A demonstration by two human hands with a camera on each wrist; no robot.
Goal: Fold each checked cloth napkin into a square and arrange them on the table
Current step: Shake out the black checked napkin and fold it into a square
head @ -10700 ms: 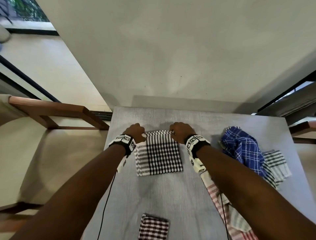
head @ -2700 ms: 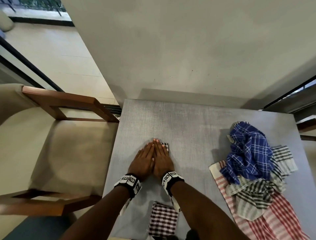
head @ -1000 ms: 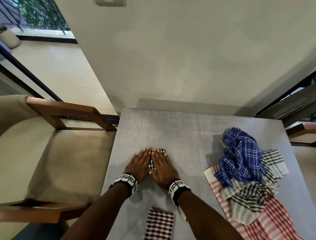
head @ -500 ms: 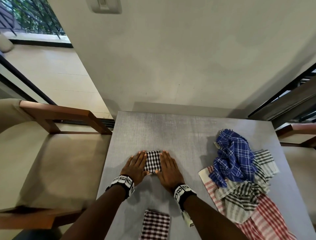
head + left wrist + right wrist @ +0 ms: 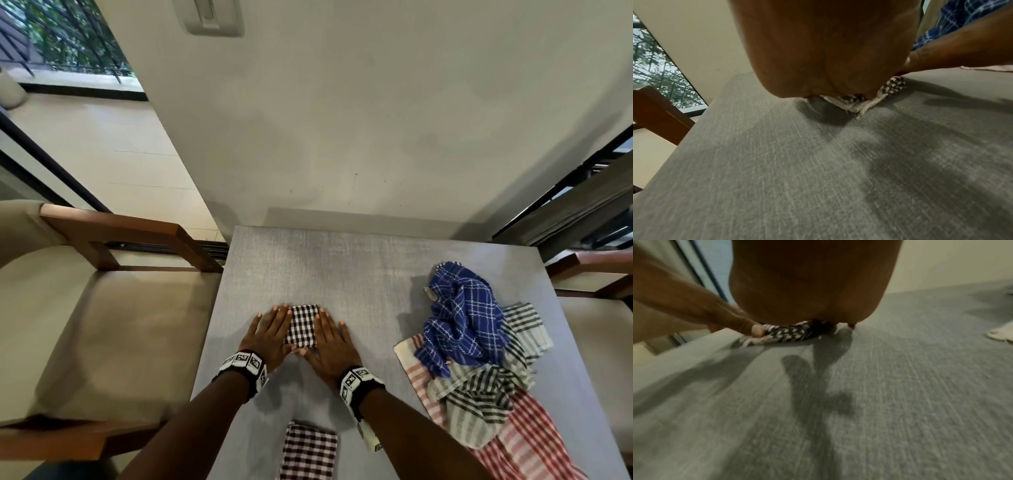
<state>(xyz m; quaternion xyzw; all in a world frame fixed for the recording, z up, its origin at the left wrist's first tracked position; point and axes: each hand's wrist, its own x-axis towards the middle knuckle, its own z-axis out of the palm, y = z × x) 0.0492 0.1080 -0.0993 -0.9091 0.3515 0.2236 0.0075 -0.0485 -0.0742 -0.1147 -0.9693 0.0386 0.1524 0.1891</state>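
A black-and-white checked napkin [image 5: 301,326], folded to a small square, lies on the grey table [image 5: 359,267]. My left hand [image 5: 270,334] lies flat with straight fingers along its left side, and my right hand [image 5: 330,337] lies flat along its right side. Both thumbs meet at its near edge. In the left wrist view the palm [image 5: 818,56] presses the napkin's corner [image 5: 865,100]. The right wrist view shows the napkin [image 5: 789,333] under the right palm, with a left finger touching its edge. A folded maroon checked napkin [image 5: 308,450] rests near the front edge.
At the right lies a heap of unfolded cloths: a blue checked one [image 5: 462,315] on top, a green striped one [image 5: 479,397] and a red checked one [image 5: 520,445] beneath. A wooden-armed chair [image 5: 102,308] stands left of the table. The wall rises behind.
My two hands have slid apart from the napkin's middle to its sides, uncovering the folded black-and-white square. Earlier it was a larger rectangle held at its far corners.
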